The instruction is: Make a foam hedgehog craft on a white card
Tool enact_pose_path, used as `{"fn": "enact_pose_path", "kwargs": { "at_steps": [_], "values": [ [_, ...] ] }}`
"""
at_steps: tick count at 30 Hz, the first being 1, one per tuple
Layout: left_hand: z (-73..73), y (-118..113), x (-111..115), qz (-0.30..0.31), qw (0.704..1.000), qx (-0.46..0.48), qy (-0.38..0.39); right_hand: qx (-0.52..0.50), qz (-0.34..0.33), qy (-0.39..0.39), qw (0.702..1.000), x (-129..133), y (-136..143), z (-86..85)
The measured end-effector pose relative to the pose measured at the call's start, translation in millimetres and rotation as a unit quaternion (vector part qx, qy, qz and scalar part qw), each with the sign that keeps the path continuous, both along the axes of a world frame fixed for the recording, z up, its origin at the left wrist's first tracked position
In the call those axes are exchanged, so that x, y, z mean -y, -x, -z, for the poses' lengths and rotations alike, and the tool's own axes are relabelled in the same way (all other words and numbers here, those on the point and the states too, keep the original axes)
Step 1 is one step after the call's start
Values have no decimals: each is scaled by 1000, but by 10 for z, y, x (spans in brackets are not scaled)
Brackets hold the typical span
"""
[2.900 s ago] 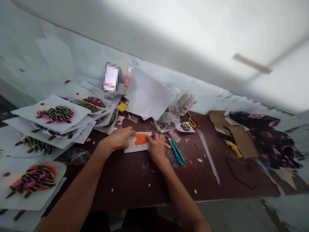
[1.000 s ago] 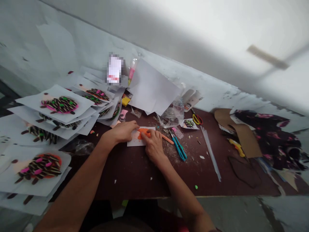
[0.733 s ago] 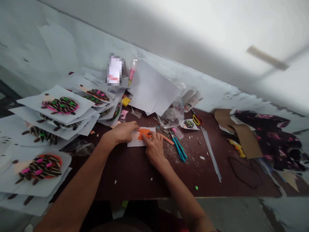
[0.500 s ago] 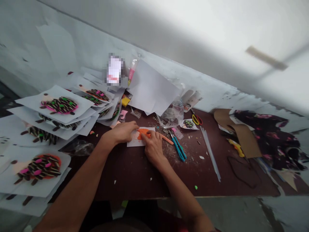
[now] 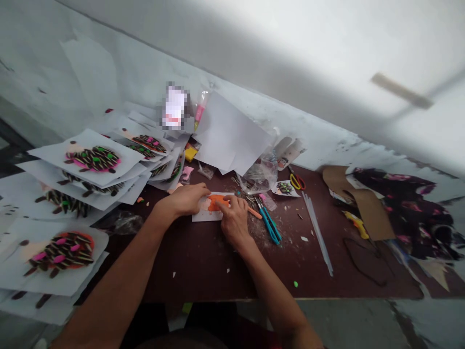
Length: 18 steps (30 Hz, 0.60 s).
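A small white card (image 5: pixel 207 217) lies on the dark table, bearing a flattened orange clay shape (image 5: pixel 215 199) with a pale pinkish part at its left. My left hand (image 5: pixel 185 199) is closed at the card's left edge, its fingertips beside the pale part. On the orange clay rests the index finger of my right hand (image 5: pixel 235 220), while the other fingers are curled. An orange stick (image 5: pixel 255 213) juts out to the right from under those curled fingers, which hide its other end. Close by on the right lie teal-handled scissors or pliers (image 5: pixel 271 228).
Stacked white sheets with clay hedgehogs (image 5: pixel 92 159) fill the left side. Blank white sheets (image 5: pixel 232 131) lean at the back beside a clear plastic bag (image 5: pixel 259 174). Yellow-and-red scissors (image 5: pixel 298 181), translucent glue sticks (image 5: pixel 317 235) and a yellow glue gun (image 5: pixel 356 224) lie to the right.
My right hand has shifted slightly right over the orange clay, uncovering a little more of it. My left hand stays at the card's left edge. The whole view has moved very slightly.
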<state>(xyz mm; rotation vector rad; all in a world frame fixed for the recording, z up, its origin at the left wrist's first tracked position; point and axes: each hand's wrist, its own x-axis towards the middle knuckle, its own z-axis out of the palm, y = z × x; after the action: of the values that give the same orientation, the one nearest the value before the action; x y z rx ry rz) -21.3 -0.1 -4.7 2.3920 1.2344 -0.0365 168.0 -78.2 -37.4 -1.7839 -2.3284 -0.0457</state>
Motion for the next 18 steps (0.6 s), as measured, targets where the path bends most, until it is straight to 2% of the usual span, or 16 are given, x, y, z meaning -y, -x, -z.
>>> {"fn": "enact_pose_path", "kwargs": {
  "at_steps": [5,12,18],
  "values": [
    [19,10,-23,9,1000,-6,0,29,-7,16,999,-18,8,8],
    [59,10,-36,9,1000,5,1,29,18,4,999,-62,11,23],
    [31,11,-39,12,1000,-4,5,37,11,17,999,-66,1,19]
  ]
}}
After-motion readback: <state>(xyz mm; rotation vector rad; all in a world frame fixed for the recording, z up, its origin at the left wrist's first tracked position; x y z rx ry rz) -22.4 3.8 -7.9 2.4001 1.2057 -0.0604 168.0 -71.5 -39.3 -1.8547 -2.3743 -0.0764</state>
